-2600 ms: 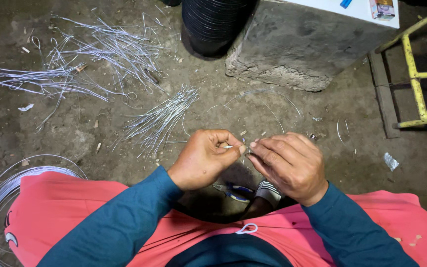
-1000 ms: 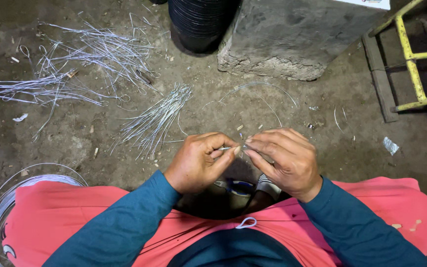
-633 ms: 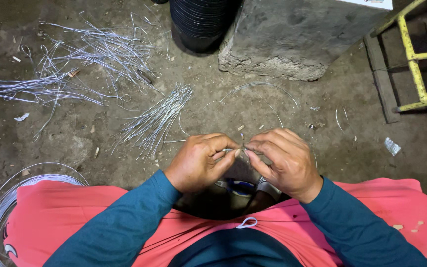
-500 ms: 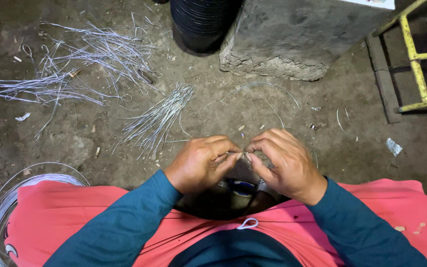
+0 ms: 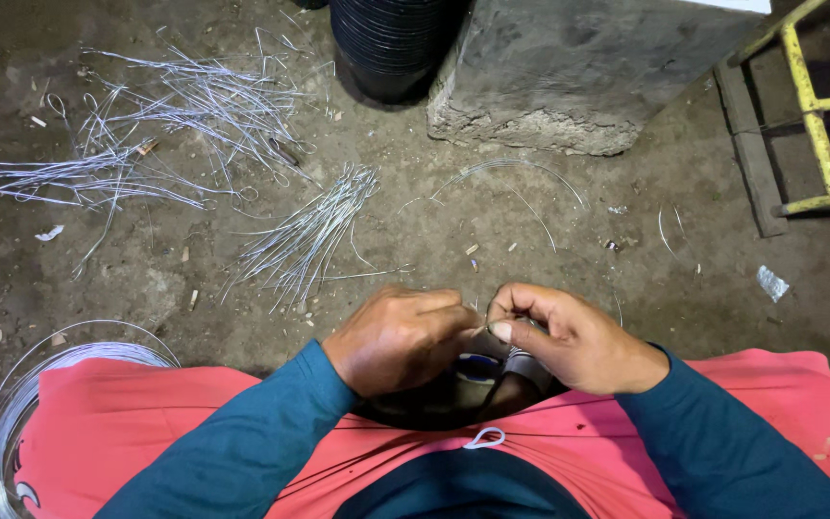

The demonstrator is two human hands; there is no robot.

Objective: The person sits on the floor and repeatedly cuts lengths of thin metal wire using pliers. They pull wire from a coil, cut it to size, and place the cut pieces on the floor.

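My left hand (image 5: 401,338) and my right hand (image 5: 569,336) meet in front of my knees, fingertips pinched together on a short piece of thin silver wire (image 5: 488,315). Most of that wire is hidden by my fingers. On the dirt floor just beyond my hands lies a bundle of cut straight wires (image 5: 305,240). A larger, scattered heap of bent wires (image 5: 160,125) lies at the far left. I wear pink shorts and blue-green long sleeves.
A coil of silver wire (image 5: 12,404) sits by my left knee. A rough concrete block (image 5: 569,72) and a black ribbed container (image 5: 391,43) stand ahead. A yellow metal frame (image 5: 809,106) is at the right. Loose curved wires (image 5: 521,183) lie before the block.
My hands have drawn closer together and slightly toward me, and the wire between them now shows less. The view has shifted a little; the piles on the floor have not moved.
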